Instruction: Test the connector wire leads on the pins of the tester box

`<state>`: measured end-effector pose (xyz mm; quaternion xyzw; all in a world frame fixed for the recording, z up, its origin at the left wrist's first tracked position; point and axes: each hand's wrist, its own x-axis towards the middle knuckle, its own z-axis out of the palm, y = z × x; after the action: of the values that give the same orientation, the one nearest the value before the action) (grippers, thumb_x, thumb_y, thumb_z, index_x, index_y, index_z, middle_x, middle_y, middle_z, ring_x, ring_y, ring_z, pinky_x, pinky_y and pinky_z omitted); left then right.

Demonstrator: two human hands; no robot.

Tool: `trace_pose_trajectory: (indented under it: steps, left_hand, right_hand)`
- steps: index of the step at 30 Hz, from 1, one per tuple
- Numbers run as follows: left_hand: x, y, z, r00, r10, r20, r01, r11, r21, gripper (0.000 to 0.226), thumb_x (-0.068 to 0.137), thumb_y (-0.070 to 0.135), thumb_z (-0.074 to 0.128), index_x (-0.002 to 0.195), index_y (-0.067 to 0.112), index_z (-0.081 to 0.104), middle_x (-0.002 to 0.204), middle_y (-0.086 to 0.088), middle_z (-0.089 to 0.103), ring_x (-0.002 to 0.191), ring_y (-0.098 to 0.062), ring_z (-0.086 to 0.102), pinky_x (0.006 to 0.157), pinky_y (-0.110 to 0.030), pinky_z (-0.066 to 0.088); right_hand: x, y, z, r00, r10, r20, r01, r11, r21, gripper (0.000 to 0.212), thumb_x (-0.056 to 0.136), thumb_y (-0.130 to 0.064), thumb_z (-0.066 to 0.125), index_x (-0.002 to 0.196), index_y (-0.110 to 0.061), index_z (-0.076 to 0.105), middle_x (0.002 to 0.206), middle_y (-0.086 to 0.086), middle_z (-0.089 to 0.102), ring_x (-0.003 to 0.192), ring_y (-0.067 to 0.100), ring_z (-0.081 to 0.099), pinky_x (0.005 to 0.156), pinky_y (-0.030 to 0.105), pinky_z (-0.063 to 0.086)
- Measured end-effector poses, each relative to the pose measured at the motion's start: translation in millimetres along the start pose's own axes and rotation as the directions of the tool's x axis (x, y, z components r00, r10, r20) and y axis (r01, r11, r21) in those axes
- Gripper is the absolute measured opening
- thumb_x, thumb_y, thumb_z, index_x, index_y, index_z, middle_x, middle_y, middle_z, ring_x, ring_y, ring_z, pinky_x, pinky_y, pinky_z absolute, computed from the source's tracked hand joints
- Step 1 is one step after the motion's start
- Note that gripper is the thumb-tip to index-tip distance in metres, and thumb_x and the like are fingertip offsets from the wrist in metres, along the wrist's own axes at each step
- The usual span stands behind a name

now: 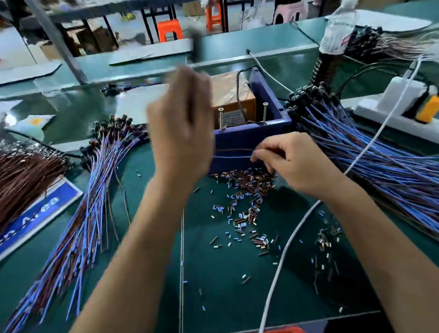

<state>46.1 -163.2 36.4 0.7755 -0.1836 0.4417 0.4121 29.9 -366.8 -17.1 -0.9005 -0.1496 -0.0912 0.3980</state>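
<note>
The connector wire leads (234, 153), one brown and one blue, were stretched almost level, left to right, across the near wall of the tester box (250, 141). Their long axis ran side to side, just below the box rim. The two pins (221, 118), upright screws on the near edge of the box, stood above and beyond that line, one to the left and one to the right.

The right end of the leads was pinched in the grip of the right hand (289, 160), fingers curled together on the wire close against the box front. The left end ran behind the left hand (181, 132), which was raised and blurred; its fingers were curled, apparently clamped on the connector end, though that end was hidden.

So the pins lay up and away from the right grip, and the right hand was judged the nearer to the right pin. A short lift and a push forward would likely be called for.

Below the box, cut scraps of insulation (243, 211) were scattered on the green surface (220, 293). Bundles of blue wires (378, 163) were fanned out at right, with another bundle (83, 211) at left.
</note>
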Motion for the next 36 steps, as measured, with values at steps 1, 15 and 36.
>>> trace_pose_trajectory:
  steps: [1, 15, 36]
  left_hand:
    - [-12.4, 8.7, 2.1, 0.988, 0.101, 0.114, -0.102, 0.995, 0.002, 0.033, 0.106, 0.020, 0.049, 0.078, 0.003, 0.056, 0.067, 0.001, 0.051, 0.058, -0.016, 0.047, 0.053, -0.036, 0.041]
    - [-70.7, -12.5, 29.3, 0.837, -0.024, 0.546, -0.031, 0.995, 0.091, 0.021, 0.105, 0.030, 0.058, 0.105, 0.012, 0.068, 0.093, -0.004, 0.070, 0.084, -0.035, 0.064, 0.068, -0.048, 0.050]
    - [-75.3, -28.1, 35.7, 0.855, -0.261, 0.449, 0.375, 0.908, -0.187, 0.016, 0.094, 0.012, 0.070, 0.080, 0.019, 0.066, 0.066, 0.012, 0.057, 0.064, -0.002, 0.049, 0.061, -0.022, 0.040]
  right_hand:
    - [-1.3, 1.4, 2.1, 1.000, -0.005, 0.000, 0.005, 1.000, -0.028, 0.020, 0.104, -0.021, 0.064, 0.086, -0.024, 0.075, 0.060, -0.014, 0.059, 0.053, 0.000, 0.052, 0.054, 0.013, 0.034]
    - [-8.9, 21.4, 16.3, 0.991, 0.109, -0.082, -0.074, 0.932, 0.355, 0.010, 0.093, -0.005, 0.075, 0.090, -0.013, 0.080, 0.071, 0.000, 0.076, 0.065, 0.007, 0.070, 0.065, 0.024, 0.054]
    - [-13.7, 21.5, 18.0, 0.938, 0.279, -0.204, -0.110, 0.800, 0.590, 0.022, 0.095, -0.024, 0.077, 0.079, -0.009, 0.075, 0.064, 0.007, 0.072, 0.049, 0.015, 0.060, 0.049, 0.023, 0.050]
